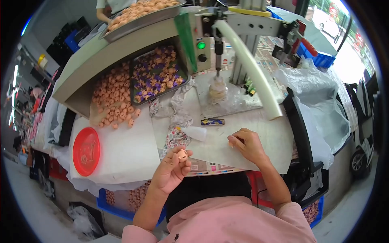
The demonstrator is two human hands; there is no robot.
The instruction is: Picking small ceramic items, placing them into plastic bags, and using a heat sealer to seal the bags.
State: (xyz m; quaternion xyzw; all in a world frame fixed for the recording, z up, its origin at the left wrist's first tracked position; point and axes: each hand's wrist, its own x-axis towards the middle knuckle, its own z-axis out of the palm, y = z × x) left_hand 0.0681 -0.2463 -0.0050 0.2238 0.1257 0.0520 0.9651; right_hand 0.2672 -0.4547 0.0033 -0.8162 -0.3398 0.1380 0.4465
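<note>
My left hand (171,170) pinches a small peach-coloured plastic doll head (182,155) with dark openings in it, held above the table's front edge. To the right, my right hand (249,145) has its thumb and forefinger together on a small peach-coloured piece (231,145), mostly hidden by the fingers. Between and beyond the hands lie a white plastic bottle with a yellow tip (194,133), a crumpled floral cloth (177,136) and a blue patterned cylinder (212,122).
A heap of similar heads (114,94) lies under a shelf, beside a dark tray (135,101) of small peach and purple parts. A red plastic dish (86,152) stands at left. A bench press (218,45) with a white tube (250,70) rises behind. Another person's arm (103,15) shows at the back.
</note>
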